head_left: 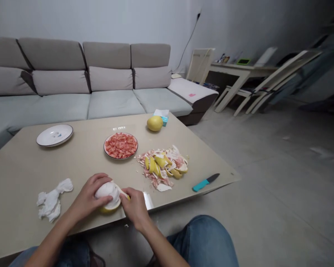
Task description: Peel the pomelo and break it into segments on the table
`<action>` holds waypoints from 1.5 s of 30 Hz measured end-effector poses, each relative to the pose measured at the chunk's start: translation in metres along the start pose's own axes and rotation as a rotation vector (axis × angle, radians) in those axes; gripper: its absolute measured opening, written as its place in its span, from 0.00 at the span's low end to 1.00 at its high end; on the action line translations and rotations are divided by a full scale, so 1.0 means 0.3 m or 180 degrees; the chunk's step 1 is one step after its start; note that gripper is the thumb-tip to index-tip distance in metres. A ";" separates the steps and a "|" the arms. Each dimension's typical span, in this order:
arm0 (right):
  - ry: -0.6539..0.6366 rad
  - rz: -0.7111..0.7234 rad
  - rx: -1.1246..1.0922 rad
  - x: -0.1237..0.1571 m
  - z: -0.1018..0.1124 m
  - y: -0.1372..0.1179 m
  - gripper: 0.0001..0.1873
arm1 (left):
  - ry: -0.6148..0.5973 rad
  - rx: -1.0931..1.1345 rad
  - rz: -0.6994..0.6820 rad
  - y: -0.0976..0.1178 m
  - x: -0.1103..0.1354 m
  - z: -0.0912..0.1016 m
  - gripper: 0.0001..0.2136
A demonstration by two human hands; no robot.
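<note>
A partly peeled pomelo [107, 191], its white pith bare on top and yellow rind below, sits at the table's near edge. My left hand [92, 193] is wrapped over its left side, fingers on top and thumb in front. My right hand [135, 206] pinches a flap of pomelo peel [125, 193] at the fruit's right side; the flap looks still joined to the fruit. To the right lies a heap of yellow peel and pinkish membrane scraps [163, 165]. Behind the fruit, a dark-rimmed plate holds red pomelo flesh pieces [121, 145].
A knife [206, 182] with a turquoise handle lies near the table's right corner. Crumpled tissue [52, 200] is at left, a white plate [55, 135] at back left. A whole pomelo [155, 123] stands by a tissue box [164, 120]. Beyond is a grey sofa [114, 104].
</note>
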State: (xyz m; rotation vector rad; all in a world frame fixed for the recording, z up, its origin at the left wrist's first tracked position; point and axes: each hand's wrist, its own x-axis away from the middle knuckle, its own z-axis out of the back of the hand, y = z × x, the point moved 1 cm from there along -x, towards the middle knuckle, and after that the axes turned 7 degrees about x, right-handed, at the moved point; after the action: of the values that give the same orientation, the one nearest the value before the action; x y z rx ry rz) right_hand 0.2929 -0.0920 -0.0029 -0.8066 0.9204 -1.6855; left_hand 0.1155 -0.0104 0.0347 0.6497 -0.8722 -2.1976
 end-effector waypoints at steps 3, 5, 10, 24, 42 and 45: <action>0.0109 0.0204 0.0298 0.038 -0.013 -0.027 0.14 | 0.0355 -0.0501 0.0092 0.041 0.025 -0.038 0.21; 0.0126 0.0401 0.0601 0.044 -0.020 -0.039 0.16 | 0.0354 -0.0658 0.0080 0.055 0.028 -0.052 0.17; -0.0136 0.0454 0.0976 0.006 -0.020 -0.061 0.15 | 0.0092 -0.0505 0.0056 0.051 -0.002 -0.025 0.13; -0.0606 0.0031 0.0147 -0.110 -0.006 0.024 0.12 | -0.0247 -0.0164 -0.0017 0.006 -0.037 0.027 0.12; -0.0519 0.0523 0.1218 -0.038 -0.020 -0.139 0.12 | 0.0101 -0.0289 0.0119 0.006 0.044 0.024 0.21; -0.0607 0.0484 0.1233 -0.057 -0.030 -0.141 0.12 | -0.0046 -0.0182 0.0146 0.002 0.037 0.036 0.22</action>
State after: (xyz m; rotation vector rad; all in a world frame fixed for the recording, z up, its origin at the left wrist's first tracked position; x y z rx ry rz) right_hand 0.2707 -0.0653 0.0281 -0.6054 0.4892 -1.5569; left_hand 0.1015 -0.0145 0.0401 0.5814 -0.8205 -2.1804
